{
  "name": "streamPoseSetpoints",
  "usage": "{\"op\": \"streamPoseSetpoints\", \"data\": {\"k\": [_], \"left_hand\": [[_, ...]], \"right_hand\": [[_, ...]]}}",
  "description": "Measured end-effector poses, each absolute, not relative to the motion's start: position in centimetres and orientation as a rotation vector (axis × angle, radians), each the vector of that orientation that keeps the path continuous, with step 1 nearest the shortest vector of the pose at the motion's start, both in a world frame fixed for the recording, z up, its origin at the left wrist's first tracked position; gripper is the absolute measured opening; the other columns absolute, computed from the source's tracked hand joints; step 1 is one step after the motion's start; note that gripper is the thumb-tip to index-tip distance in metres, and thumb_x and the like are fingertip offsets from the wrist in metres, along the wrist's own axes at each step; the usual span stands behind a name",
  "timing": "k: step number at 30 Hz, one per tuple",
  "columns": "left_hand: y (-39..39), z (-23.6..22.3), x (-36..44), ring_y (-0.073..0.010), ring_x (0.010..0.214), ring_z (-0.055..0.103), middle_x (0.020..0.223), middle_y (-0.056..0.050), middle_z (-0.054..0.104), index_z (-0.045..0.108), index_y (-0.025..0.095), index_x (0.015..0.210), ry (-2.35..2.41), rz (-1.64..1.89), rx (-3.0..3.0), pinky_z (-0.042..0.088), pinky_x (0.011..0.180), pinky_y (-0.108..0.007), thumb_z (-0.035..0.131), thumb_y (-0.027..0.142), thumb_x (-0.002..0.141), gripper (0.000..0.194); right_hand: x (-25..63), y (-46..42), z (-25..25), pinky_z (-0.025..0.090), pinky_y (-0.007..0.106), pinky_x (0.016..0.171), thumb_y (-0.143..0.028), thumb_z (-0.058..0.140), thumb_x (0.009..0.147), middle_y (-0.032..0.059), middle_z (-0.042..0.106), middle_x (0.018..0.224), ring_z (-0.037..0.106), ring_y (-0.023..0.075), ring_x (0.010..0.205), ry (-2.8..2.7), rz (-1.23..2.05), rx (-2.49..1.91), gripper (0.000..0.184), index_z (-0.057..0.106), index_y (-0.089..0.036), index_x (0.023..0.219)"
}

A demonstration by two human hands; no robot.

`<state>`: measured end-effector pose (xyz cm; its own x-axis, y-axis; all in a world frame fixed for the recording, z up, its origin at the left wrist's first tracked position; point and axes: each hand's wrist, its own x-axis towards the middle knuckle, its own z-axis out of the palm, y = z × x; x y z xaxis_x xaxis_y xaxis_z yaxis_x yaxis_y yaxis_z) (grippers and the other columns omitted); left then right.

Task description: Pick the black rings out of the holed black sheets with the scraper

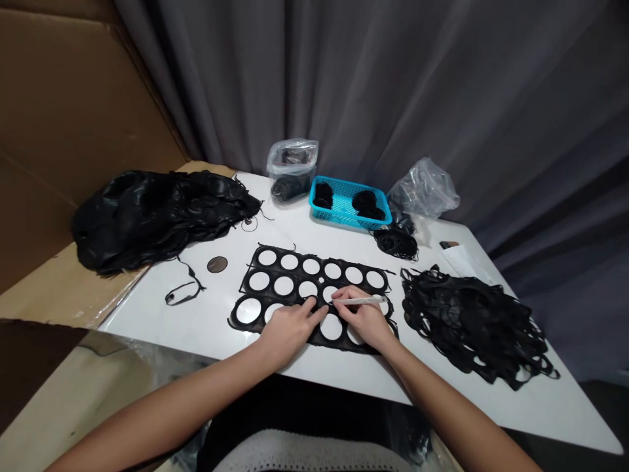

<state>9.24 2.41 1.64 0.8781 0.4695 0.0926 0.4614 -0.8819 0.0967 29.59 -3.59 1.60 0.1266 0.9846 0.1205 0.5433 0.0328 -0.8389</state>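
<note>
A thin black rubber-like sheet (297, 275) lies flat on the white table, with rows of round cut-outs that show white. My left hand (289, 328) rests on its near half, fingers stretched out and fingertips pressing close to the middle. Just right of those fingertips, my right hand (366, 321) pinches a slim white pen-like tool (361, 301). Its tip points left at the sheet beside a cut-out; the exact kind of tool is too small to make out. Both hands cover part of the lower rows.
Black sheets (162, 216) are heaped at the left, cut-out scraps (476, 321) at the right. Behind stand a clear tub (293, 172), a blue basket (351, 219) with black pieces and a plastic bag (426, 189). A dark disc (217, 265) and loose strip (184, 298) lie left.
</note>
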Motion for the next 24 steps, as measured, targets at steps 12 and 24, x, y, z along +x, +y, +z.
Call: {"op": "streamPoseSetpoints", "data": {"k": [12,24], "left_hand": [[2.4,1.0,9.2,-0.0173,0.07,0.067,0.134,-0.014,0.059,0.048,0.019,0.14,0.744,0.101,2.997,0.045,0.052,-0.029,0.047,0.012,0.092,0.048],[2.5,1.5,9.2,-0.0161,0.072,0.068,0.136,-0.014,0.058,0.05,0.018,0.137,0.722,0.076,2.998,0.046,0.054,-0.028,0.05,0.014,0.092,0.046]], "right_hand": [[28.9,-4.2,1.3,0.049,0.036,0.085,-0.017,0.05,0.095,0.0065,0.068,0.101,0.062,0.0215,0.096,-1.842,0.447,-1.594,0.013,0.058,-0.022,0.085],[39.2,2.7,2.6,0.039,0.033,0.067,-0.028,0.048,0.089,0.0088,0.068,0.076,0.057,0.0234,0.069,-1.497,0.015,-2.074,0.017,0.056,-0.021,0.076]]}}
